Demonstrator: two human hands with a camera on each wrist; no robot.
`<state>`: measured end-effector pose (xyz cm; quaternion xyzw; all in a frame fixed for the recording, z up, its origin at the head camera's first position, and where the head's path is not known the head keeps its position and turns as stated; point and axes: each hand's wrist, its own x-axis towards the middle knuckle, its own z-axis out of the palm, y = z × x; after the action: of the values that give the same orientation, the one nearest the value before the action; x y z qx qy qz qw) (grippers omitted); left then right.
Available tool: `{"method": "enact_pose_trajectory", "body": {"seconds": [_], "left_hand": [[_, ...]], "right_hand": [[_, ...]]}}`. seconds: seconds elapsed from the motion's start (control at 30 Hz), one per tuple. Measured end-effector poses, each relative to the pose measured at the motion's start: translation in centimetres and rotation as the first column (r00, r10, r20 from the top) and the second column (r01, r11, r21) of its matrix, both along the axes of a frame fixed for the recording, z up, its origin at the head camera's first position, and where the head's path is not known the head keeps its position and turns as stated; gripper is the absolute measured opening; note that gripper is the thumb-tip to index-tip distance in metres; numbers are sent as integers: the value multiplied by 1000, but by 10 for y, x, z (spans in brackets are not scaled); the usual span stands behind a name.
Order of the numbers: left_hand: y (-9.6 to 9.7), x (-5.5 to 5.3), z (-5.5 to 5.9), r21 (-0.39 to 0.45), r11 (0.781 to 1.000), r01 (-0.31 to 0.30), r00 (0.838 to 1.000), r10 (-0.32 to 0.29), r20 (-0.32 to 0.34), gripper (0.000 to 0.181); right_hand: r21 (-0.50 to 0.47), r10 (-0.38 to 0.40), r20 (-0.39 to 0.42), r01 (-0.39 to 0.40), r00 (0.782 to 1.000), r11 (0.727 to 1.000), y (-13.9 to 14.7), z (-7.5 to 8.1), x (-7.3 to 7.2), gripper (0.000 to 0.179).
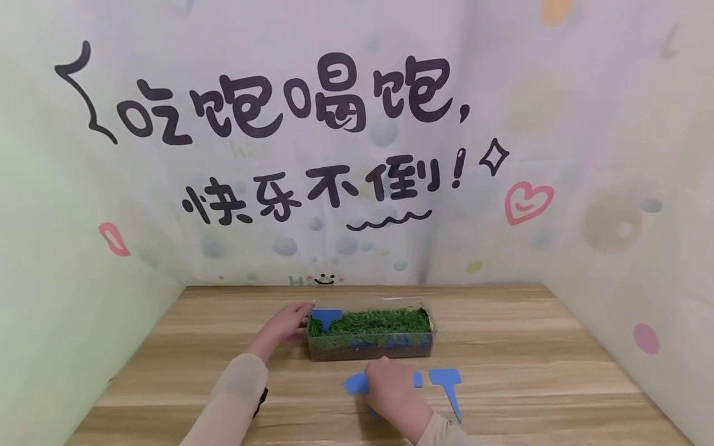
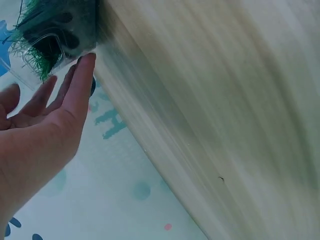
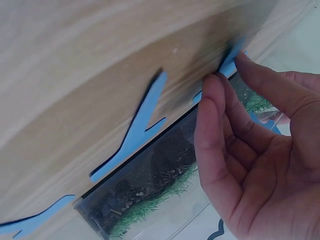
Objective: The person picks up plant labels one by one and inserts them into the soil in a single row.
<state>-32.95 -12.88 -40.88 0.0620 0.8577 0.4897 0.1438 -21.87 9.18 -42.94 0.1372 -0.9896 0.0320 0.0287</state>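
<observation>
Blue plant labels (image 1: 357, 384) lie flat on my wooden table (image 1: 530, 347) just before the clear grass-filled planter box (image 1: 370, 334), my right hand (image 1: 390, 390) pressing relaxed fingertips on one, while my left hand (image 1: 284, 325) rests straight-fingered against the box's left end, gripping nothing.

Beige sleeves (image 1: 237, 390); bare hands
</observation>
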Motion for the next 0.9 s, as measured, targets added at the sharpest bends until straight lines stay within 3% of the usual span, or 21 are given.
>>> {"method": "enact_pose_trajectory", "body": {"seconds": [0.1, 0.2, 0.3, 0.4, 0.5, 0.63, 0.9], "left_hand": [[-7, 1, -1, 26, 999, 44, 997, -42, -61, 47], [-15, 2, -1, 41, 989, 144, 985, -139, -104, 51], [-22, 3, 0, 22, 968, 248, 963, -244, -117, 67], [-24, 3, 0, -20, 954, 299, 948, -299, -106, 89], [-25, 3, -1, -69, 948, 310, 944, -315, -100, 100], [-22, 3, -2, -96, 944, 316, 938, -326, -117, 103], [-19, 4, -2, -72, 954, 292, 945, -299, -133, 100]], "right_hand": [[20, -18, 2, 18, 1000, 1000, -1, 0, -1, 37], [8, -43, 46, 43, 998, 999, -1, 1, -3, 32], [-29, -58, 109, 62, 992, 998, 0, 2, -5, 26], [-51, -60, 153, 68, 986, 996, 1, 2, -6, 23], [-58, -57, 175, 68, 983, 996, 2, 3, -7, 26], [-91, -45, 199, 64, 979, 994, 2, 3, -6, 40], [-208, -16, 306, 83, 952, 975, 5, 3, -7, 56]]}}
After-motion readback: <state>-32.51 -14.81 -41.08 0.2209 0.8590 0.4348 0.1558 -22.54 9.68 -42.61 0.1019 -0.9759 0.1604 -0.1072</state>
